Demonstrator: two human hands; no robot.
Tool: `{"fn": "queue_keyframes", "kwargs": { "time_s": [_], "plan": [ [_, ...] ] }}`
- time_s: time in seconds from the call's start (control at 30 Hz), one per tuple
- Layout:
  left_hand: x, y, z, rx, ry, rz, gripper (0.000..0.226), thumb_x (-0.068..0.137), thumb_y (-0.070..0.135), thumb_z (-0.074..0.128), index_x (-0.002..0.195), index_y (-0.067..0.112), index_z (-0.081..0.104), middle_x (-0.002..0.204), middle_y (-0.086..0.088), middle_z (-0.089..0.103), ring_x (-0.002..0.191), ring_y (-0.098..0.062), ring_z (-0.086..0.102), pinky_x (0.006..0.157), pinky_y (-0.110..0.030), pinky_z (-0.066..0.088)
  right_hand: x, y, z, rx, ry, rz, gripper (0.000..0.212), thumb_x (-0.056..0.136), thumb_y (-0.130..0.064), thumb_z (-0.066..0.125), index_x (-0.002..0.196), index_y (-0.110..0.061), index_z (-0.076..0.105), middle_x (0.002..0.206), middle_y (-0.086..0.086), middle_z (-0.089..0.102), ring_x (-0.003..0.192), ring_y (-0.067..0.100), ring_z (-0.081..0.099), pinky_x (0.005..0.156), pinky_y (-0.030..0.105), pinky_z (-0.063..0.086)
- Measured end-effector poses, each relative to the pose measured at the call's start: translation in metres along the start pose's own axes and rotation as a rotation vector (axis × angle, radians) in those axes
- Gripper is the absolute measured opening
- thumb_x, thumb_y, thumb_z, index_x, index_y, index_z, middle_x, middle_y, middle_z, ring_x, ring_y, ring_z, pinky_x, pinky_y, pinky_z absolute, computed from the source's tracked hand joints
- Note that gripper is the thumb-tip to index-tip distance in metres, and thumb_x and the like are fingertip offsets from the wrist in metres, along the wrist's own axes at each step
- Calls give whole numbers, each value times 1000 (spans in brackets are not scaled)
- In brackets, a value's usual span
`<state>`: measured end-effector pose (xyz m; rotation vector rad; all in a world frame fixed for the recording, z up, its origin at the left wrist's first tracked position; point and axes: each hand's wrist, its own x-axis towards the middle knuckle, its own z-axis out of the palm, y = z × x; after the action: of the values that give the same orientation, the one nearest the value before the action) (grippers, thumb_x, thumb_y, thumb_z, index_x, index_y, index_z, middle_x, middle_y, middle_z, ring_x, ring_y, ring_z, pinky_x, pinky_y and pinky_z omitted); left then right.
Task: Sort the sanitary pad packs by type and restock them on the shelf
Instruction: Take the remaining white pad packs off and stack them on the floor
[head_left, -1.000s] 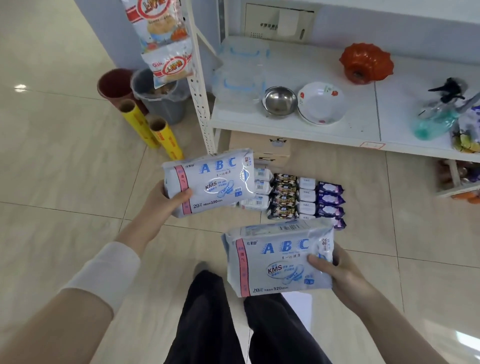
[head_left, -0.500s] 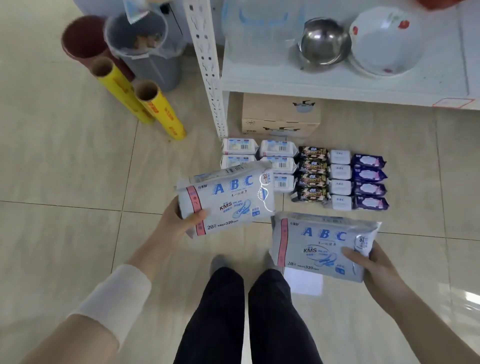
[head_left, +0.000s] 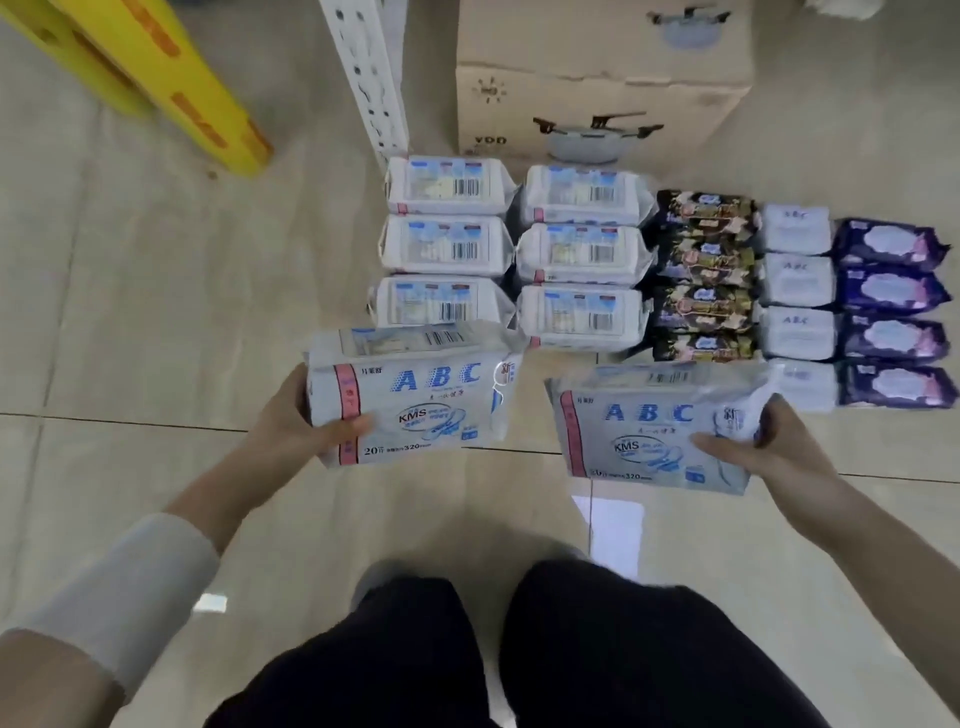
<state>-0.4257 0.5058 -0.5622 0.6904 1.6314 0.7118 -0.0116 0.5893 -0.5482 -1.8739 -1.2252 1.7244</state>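
Note:
My left hand (head_left: 301, 431) grips a white ABC pad pack (head_left: 421, 395) by its left end. My right hand (head_left: 763, 447) grips a second white ABC pad pack (head_left: 649, 426) by its right end. Both packs hang low over the floor, just in front of sorted rows of packs: two columns of white packs (head_left: 511, 254) lying barcode up, a column of dark patterned packs (head_left: 704, 275), a column of small white ABC packs (head_left: 795, 286) and a column of purple packs (head_left: 891, 312).
A cardboard box (head_left: 597, 88) with a pot picture stands behind the rows. The white perforated shelf post (head_left: 371, 78) rises at the top centre. Yellow rolls (head_left: 171, 83) lie at the top left. My dark trouser legs (head_left: 467, 649) fill the bottom.
The view has dropped much closer to the floor. Both hands have lowered their packs toward the front of the white columns; the shelf top has left the view.

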Motion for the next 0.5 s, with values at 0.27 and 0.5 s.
{"fn": "queue_keyframes", "kwargs": {
  "time_s": [0.27,0.5],
  "plan": [
    [73,-76,16,-25,-25,95,101,15,63,84,105,30,50,87,24,70,79,5,66,57,-11,51,75,65,25,-81,-5,-157,86,35,-60,85,108,-30,50,109,0,66,99,15,65,79,32,56],
    [93,-119,16,-1,-30,126,100,21,62,85,110,34,48,95,25,68,88,5,65,62,-11,51,92,81,45,-86,0,-332,90,32,-68,81,108,-35,47,102,-11,65,97,4,64,74,17,54]
  ]
}}
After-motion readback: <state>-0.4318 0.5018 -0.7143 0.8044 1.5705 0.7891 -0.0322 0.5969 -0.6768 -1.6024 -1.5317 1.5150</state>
